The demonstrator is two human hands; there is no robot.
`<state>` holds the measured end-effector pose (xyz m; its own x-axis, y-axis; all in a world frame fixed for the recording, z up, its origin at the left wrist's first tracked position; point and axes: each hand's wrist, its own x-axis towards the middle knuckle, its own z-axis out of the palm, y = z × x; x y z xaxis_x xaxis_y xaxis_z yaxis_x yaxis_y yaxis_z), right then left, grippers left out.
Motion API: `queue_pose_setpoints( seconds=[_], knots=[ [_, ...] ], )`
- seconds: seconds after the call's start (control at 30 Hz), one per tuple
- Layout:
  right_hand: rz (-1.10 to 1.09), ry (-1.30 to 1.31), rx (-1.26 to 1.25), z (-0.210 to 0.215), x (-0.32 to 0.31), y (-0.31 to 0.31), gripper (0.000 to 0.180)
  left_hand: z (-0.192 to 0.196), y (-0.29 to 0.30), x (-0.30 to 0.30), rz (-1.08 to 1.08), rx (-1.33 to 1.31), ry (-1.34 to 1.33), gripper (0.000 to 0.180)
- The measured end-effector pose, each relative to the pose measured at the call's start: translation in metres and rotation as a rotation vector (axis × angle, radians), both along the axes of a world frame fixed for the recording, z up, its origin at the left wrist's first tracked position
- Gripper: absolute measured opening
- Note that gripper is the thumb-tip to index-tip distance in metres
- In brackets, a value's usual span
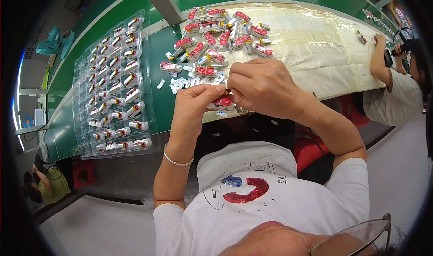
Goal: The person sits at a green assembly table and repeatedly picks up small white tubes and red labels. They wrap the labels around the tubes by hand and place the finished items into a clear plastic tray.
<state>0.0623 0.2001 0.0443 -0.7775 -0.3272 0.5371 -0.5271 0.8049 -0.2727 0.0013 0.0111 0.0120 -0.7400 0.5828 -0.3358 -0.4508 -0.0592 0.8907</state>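
Note:
My left hand (197, 103) and my right hand (261, 87) meet above the near edge of the green table (158, 57). Together they pinch a small white part with a red label (223, 101); only its lower end shows under the fingers. Beyond my hands lies a pile of several similar white-and-red parts (216, 35) on a clear plastic sheet (315, 44). Small white paper scraps (185, 82) lie just left of my hands. A silver bracelet sits on my left wrist.
A clear plastic blister tray (112, 84) with several parts in its pockets lies to the left. Another person (397, 84) works at the table's right end. A grey post (160, 3) rises behind the pile. A teal fan (54, 41) stands far left.

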Motion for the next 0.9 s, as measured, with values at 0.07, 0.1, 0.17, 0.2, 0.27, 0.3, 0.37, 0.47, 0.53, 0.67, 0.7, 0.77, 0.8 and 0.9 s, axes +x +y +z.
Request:
queue_pose_setpoints(
  seconds=[0.07, 0.1, 0.17, 0.2, 0.27, 0.3, 0.37, 0.47, 0.53, 0.67, 0.7, 0.77, 0.8, 0.9],
  knots=[
    [-0.001, -0.116, -0.171, 0.002, 0.001, 0.005, 0.007, 0.003, -0.002, 0.0, -0.023, 0.039, 0.009, 0.018],
    [-0.002, -0.198, -0.43, 0.001, 0.0, 0.007, 0.005, 0.007, -0.002, 0.0, -0.042, 0.071, 0.014, 0.018],
    [-0.004, -0.362, -0.947, -0.009, -0.001, 0.013, 0.002, 0.01, -0.003, 0.0, -0.063, 0.121, 0.037, 0.019],
    [0.037, -0.462, -1.22, -0.014, 0.0, 0.019, 0.007, 0.008, -0.005, 0.001, -0.057, 0.137, 0.054, 0.019],
    [0.018, -0.5, -1.112, -0.02, 0.006, 0.031, 0.008, 0.005, -0.008, 0.001, -0.049, 0.174, 0.063, 0.02],
    [0.017, -0.466, -0.986, -0.024, 0.009, 0.03, 0.008, 0.004, -0.008, 0.001, -0.046, 0.192, 0.054, 0.021],
    [0.015, -0.394, -0.734, -0.029, 0.02, 0.024, 0.01, 0.001, -0.008, 0.002, -0.056, 0.215, 0.038, 0.021],
    [0.048, -0.53, -1.103, -0.028, 0.028, 0.004, 0.018, -0.001, -0.003, 0.005, -0.1, 0.236, 0.002, 0.022],
    [0.1, -0.535, -1.341, -0.029, 0.025, -0.007, 0.023, 0.001, 0.0, 0.008, -0.121, 0.248, -0.022, 0.022],
    [0.126, -0.584, -1.495, -0.028, 0.023, -0.014, 0.024, -0.001, 0.003, 0.011, -0.116, 0.28, -0.09, 0.023],
    [0.131, -0.613, -1.514, -0.027, 0.024, -0.014, 0.024, -0.005, 0.002, 0.011, -0.112, 0.289, -0.103, 0.024],
    [0.182, -0.607, -1.544, -0.029, 0.022, -0.012, 0.023, -0.005, 0.001, 0.012, -0.123, 0.382, -0.163, 0.029],
    [0.209, -0.606, -1.559, -0.029, 0.02, -0.011, 0.023, -0.001, 0.001, 0.012, -0.138, 0.467, -0.212, 0.033],
    [0.187, -0.623, -1.558, -0.029, 0.019, -0.002, 0.022, -0.002, -0.003, 0.016, -0.111, 0.548, -0.257, 0.048]
  ],
)
